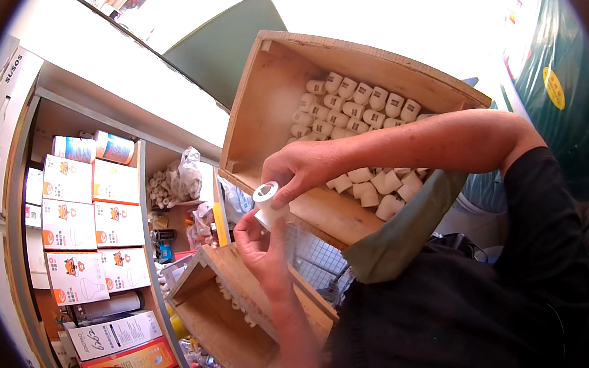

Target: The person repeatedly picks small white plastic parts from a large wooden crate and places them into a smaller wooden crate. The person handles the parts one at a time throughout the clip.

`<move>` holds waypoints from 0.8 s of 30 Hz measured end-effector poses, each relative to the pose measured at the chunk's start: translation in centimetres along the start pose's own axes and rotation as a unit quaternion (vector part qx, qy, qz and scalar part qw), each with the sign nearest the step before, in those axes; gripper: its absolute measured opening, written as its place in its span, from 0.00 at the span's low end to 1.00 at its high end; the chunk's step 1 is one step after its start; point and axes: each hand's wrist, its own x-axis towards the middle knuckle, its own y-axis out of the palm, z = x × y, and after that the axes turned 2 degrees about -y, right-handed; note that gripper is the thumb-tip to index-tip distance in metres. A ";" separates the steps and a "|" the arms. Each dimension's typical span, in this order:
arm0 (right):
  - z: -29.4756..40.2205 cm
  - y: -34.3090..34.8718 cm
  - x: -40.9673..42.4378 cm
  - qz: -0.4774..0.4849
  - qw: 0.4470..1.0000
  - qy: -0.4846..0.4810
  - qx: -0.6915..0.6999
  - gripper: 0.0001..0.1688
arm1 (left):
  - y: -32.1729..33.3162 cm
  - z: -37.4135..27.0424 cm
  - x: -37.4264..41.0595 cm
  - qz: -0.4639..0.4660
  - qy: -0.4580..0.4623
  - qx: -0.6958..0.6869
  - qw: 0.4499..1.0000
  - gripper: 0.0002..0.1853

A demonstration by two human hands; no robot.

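A white plastic pipe fitting [270, 209] with a round, ring-shaped opening at its upper end is between my two hands. My right hand [301, 170] grips it from above, with the thumb along its side. From below, my left hand [261, 251] pinches its lower end between thumb and fingers. Behind my right forearm stands a large wooden box [257, 101]. White plastic elbow fittings [353, 109] sit in rows at its far end, and more lie loosely piled [389, 202] at its near side. My forearm hides part of them.
A smaller divided wooden box [222, 314] with a few white pieces is beside my left forearm. Shelves on the left hold white bulb cartons [69, 227], orange boxes [130, 365] and bagged fittings [170, 181]. An olive cloth [407, 232] hangs over the large box's near edge.
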 end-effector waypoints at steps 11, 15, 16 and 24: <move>-5.5 -6.4 0.1 -0.111 0.942 0.154 -0.275 0.23 | -12.8 1.6 -2.5 -0.125 0.133 0.588 0.788 0.27; -7.7 -7.2 -0.1 -0.100 0.912 0.213 -0.337 0.22 | -12.8 2.2 -3.5 -0.111 0.177 0.629 0.749 0.30; -7.8 -7.4 -0.2 -0.092 0.905 0.233 -0.343 0.22 | -12.5 2.2 -3.5 -0.116 0.181 0.625 0.751 0.31; -9.7 -8.1 -0.1 -0.088 0.895 0.247 -0.362 0.29 | -12.5 2.1 -3.4 -0.101 0.154 0.625 0.758 0.31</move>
